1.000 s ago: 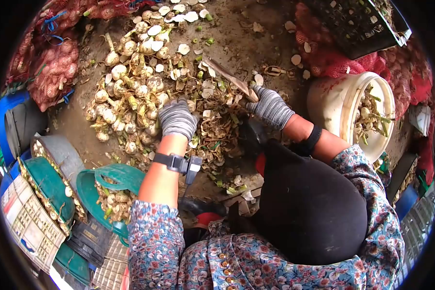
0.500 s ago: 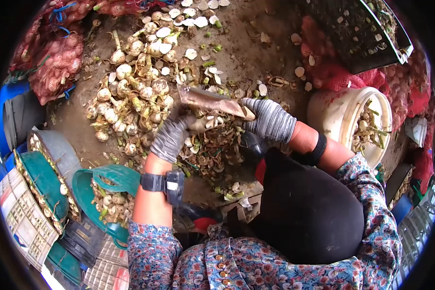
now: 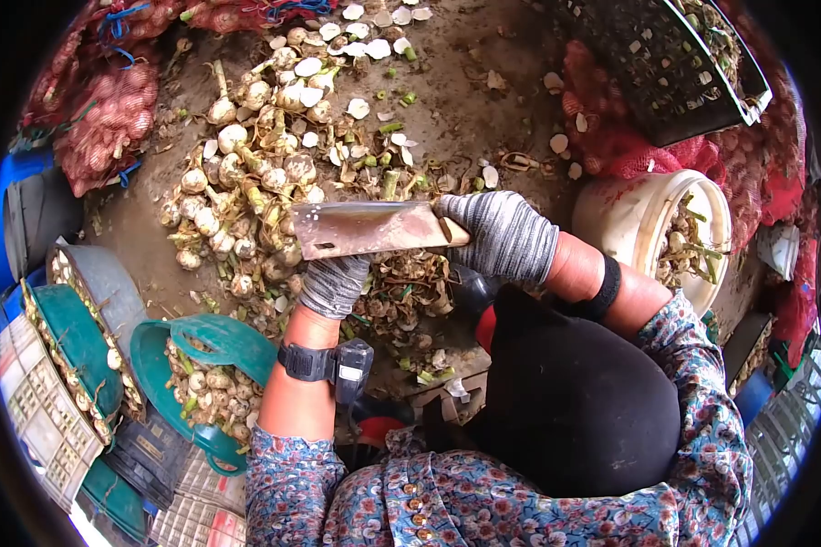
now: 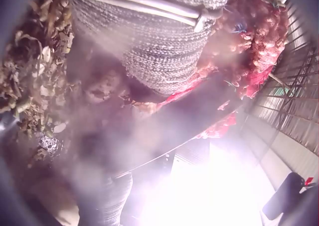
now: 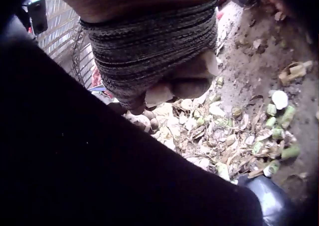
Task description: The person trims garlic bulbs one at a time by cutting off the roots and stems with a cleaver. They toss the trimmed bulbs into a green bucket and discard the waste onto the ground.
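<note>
My right hand (image 3: pixel 502 232), in a grey knit glove, grips the wooden handle of a broad cleaver (image 3: pixel 365 230). Its blade reaches left across the fingers of my left hand (image 3: pixel 336 284), hiding them in the head view. In the left wrist view, the gloved left hand (image 4: pixel 159 51) is curled beside a blurred, roundish garlic bulb (image 4: pixel 104 85), with the dark blade passing close by. A heap of garlic bulbs (image 3: pixel 246 191) with stalks lies ahead and to the left. Dry skins and trimmings (image 3: pixel 410 292) spread beneath the hands.
A green basin (image 3: pixel 150 374) of trimmed garlic stands by my left arm. To the right, a white bucket (image 3: pixel 602 219) lies tilted, holding garlic and stalks. A black crate (image 3: pixel 666 82) and red mesh sacks (image 3: pixel 109 118) edge the floor, and a dark boot (image 3: pixel 472 290) is near the trimmings.
The left hand has drawn back from the heap's edge toward the body. The right hand has brought the cleaver left and down, its blade now level over the left fingers.
</note>
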A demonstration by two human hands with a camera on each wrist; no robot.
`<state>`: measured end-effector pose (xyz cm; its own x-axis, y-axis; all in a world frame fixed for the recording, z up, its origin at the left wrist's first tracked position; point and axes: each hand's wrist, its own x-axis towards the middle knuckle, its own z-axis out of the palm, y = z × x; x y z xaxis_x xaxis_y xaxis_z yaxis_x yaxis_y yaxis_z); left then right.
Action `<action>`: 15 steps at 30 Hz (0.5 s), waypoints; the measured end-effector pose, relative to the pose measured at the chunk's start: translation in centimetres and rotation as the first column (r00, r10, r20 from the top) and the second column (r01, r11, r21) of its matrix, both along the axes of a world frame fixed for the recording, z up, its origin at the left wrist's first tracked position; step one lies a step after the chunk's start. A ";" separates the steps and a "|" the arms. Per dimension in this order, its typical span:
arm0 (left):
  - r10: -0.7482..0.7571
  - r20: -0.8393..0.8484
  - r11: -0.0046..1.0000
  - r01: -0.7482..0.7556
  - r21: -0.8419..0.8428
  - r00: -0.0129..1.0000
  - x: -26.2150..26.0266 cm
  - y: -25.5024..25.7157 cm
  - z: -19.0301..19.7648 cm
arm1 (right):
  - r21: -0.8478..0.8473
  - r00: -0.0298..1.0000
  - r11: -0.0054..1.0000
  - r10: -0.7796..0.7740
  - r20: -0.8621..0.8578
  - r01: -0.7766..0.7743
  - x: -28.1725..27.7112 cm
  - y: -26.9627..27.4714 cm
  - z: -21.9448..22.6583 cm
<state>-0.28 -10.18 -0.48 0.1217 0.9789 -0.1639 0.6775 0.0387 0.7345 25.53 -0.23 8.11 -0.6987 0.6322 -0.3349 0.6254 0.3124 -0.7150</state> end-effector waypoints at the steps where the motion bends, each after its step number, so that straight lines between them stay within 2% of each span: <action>1: -0.036 -0.049 0.998 0.038 0.041 0.998 0.2 0.0 -0.2 | -0.011 1.000 1.000 0.002 -0.009 -0.002 -0.1 0.1 0.2; 3: -0.100 -0.153 0.986 0.119 0.117 0.983 0.9 0.8 0.7 | -0.074 0.997 0.997 0.008 0.076 -0.003 0.0 0.6 -0.7; 4: -0.072 0.049 0.995 0.075 -0.067 0.996 0.7 1.4 1.6 | -0.121 0.995 0.992 -0.004 0.104 0.017 0.6 0.5 -2.4; 5: 0.026 0.219 0.967 0.031 -0.252 0.975 0.8 2.4 3.1 | -0.167 0.991 0.985 -0.015 0.132 0.037 1.1 0.3 -3.6; 6: 0.210 0.387 0.943 -0.082 -0.322 0.898 1.3 2.3 4.4 | -0.311 0.977 0.926 -0.199 0.083 0.215 1.8 -0.1 -4.1; 7: 0.386 0.524 0.897 -0.177 -0.404 0.759 1.7 2.2 5.2 | -0.284 0.949 0.921 -0.198 0.245 0.266 2.5 -0.2 -4.5; 8: 0.404 0.475 0.901 -0.253 -0.351 0.782 1.9 2.1 5.2 | -0.298 0.943 0.906 -0.238 0.234 0.302 2.8 -0.3 -4.8; 10: 0.313 0.460 0.934 -0.180 -0.309 0.831 2.2 2.4 5.0 | -0.348 0.929 0.862 -0.334 0.160 0.370 3.2 -0.9 -5.6; 11: 0.261 0.451 0.947 -0.134 -0.293 0.854 2.6 2.7 5.3 | -0.382 0.913 0.832 -0.396 0.099 0.402 2.1 -0.6 -4.2; 12: 0.099 0.311 0.989 -0.059 -0.137 0.945 3.1 3.1 5.8 | -0.351 0.904 0.853 -0.425 -0.041 0.385 1.1 -0.1 -2.9; 13: -0.010 0.188 0.998 0.021 -0.060 0.982 3.5 3.5 5.9 | -0.383 0.885 0.849 -0.443 -0.142 0.363 0.2 0.4 -3.0; 15: -0.014 0.146 0.996 0.026 -0.080 0.989 4.2 4.1 6.8 | -0.461 0.835 0.839 -0.457 -0.307 0.289 -1.3 1.2 -3.7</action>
<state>3.96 -6.10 6.30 0.1694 0.9602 -0.2221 0.5648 0.0901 0.8203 24.26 0.96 4.40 -0.5573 0.7502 -0.3559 0.2777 -0.2355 -0.9313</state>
